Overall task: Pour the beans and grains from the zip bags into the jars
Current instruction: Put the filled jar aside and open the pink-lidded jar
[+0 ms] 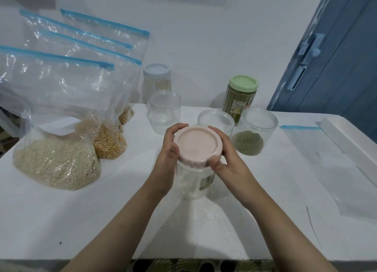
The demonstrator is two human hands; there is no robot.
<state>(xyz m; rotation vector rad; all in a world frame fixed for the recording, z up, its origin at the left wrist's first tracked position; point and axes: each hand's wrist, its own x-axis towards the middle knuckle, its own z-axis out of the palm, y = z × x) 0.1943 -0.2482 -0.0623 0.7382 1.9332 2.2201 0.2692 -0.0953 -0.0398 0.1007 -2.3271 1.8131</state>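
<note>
Both hands curled round the pink lid (197, 145) of a clear jar (192, 182) standing near the middle of the white table (61, 220): the left hand (169, 149) held its left edge, the right hand (224, 159) its right. Filled zip bags (57, 116) stood to the left, other jars behind.

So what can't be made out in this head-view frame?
- Pink-lidded jar: both hands cover its neck, so lid seated or loose is unclear; its label is too small.
- Rear zip bags: contents hidden behind the front bags.
- Blue-lidded jar: contents blurred and partly blocked by the clear jar.
- Flat zip bag: cut off by the right edge.
</note>
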